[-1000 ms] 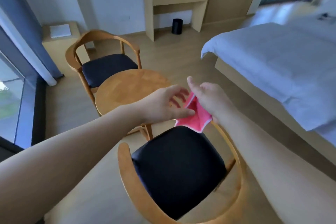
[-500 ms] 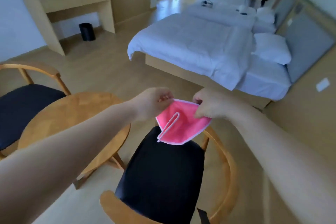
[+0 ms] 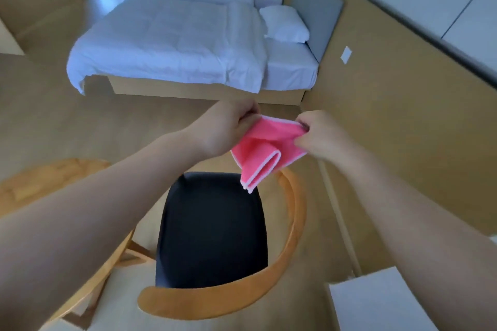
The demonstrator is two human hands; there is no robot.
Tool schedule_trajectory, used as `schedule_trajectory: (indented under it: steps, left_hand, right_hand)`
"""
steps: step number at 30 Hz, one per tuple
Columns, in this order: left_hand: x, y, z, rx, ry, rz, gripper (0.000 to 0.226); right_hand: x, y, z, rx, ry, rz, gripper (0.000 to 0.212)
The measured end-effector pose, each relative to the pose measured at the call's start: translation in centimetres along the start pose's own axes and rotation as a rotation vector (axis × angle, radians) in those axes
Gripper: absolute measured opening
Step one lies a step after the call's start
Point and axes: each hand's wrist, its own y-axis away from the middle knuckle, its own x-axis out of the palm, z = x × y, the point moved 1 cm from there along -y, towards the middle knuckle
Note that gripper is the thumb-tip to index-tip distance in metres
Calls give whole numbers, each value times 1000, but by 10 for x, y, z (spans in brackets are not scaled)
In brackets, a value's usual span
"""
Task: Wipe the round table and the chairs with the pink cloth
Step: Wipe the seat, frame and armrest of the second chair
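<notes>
The pink microfibre cloth with a pale stitched edge (image 3: 265, 154) hangs in the air, folded over on itself, above the front of the black padded seat of the near wooden armchair (image 3: 212, 228), touching neither the seat nor the table. The left hand (image 3: 226, 129) pinches its upper left corner with curled fingers, and the right hand (image 3: 318, 137) pinches the upper right corner the same way; the two hands are a little apart with the cloth's top edge stretched between them and a doubled flap drooping from the middle. The chair's curved light-wood back rail (image 3: 242, 295) sweeps round the seat toward the camera. Only the rim of the round light-wood table (image 3: 40, 183) shows at the left, partly behind the left forearm. Beyond lie a white-covered bed (image 3: 174, 43) on a wooden base and a tan wall panel. As for progress, I judge the wiping has not started: the cloth is being opened or refolded in mid-air, and the table and both chairs are yet to be wiped, as far as the view tells. Compared with half a second ago, the view has swung further right, so most of the table and the second chair have left the frame, and the cloth hangs longer with its folded corner pointing down.
</notes>
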Motion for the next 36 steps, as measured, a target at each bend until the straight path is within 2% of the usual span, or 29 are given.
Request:
schedule_trajectory:
  steps: [1,3,4,6,7,9,11,13,15,17,19,20,22,24,25,28,29,31,33,36]
  left_hand:
    - [9,0,-7,30,-4,22,13]
    - [24,0,-25,103,12,56,11]
    - [30,0,-36,161,23,36,11]
    - [40,2,-60,278,39,-35,11]
    - [45,2,-71,295,28,-12,13]
    - [58,-1,-83,231,-59,183,22]
    - [66,-6,-91,111,-153,336,33]
    - [70,-15,-104,71,-185,371,30]
    - [77,-26,-115,95,-169,387,17]
    - [91,-35,-120,107,10,448,13]
    - [102,-36,-124,62,337,500,4]
    - [105,-36,-123,39,473,496,3]
    - [111,-37,-116,-41,723,486,8]
    - [111,-32,-108,-120,883,522,18]
    - [112,-27,-104,-118,902,536,20]
    - [109,-9,-97,-25,828,578,19]
    - [109,-4,-96,42,720,578,22]
    - [112,2,-92,123,529,570,38]
    - [118,12,-89,81,497,598,41]
    - [132,31,-88,1,518,593,22]
  right_hand:
    - [-4,7,-12,45,-209,-99,23]
    - [-10,31,-34,181,-665,-185,25]
    - [-13,45,-45,201,-739,-218,25]
    - [-19,70,-66,136,-629,-365,18]
    - [-26,81,-76,95,-562,-412,12]
    - [-38,102,-91,70,-459,-399,7]
    - [-53,123,-102,132,-484,-418,11]
    - [-64,142,-112,190,-521,-392,16]
    - [-68,161,-117,230,-553,-358,23]
    - [-69,181,-118,269,-688,-483,28]
    - [-67,197,-115,318,-816,-705,20]
    - [-63,205,-112,328,-781,-822,18]
    - [-51,221,-105,349,-528,-971,17]
    - [-32,232,-91,385,-303,-981,26]
    - [-22,236,-85,405,-269,-989,30]
    - [3,244,-62,500,-583,-1034,24]
    - [10,249,-55,546,-722,-1020,20]
    - [21,262,-48,639,-843,-970,21]
    - [29,277,-45,685,-830,-990,12]
    - [42,297,-51,856,-717,-1059,16]
